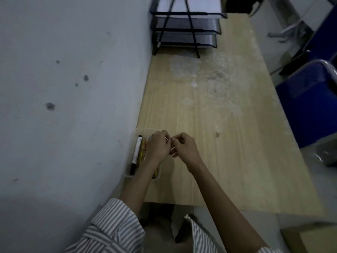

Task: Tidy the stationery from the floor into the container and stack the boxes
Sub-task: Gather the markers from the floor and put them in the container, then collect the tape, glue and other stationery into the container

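Fingers (pixel 168 141) of left hand (pixel 157 149) and right hand (pixel 185 148) pinch strip (pixel 175 138) over container (pixel 135 133) rim.

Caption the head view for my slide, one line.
Left hand and right hand pinch a thin pale item over the desk, beside a clear container holding a marker.

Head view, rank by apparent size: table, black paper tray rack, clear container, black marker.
Largest to smallest:
1. table
2. black paper tray rack (farther away, so it looks smaller than it is)
3. clear container
4. black marker
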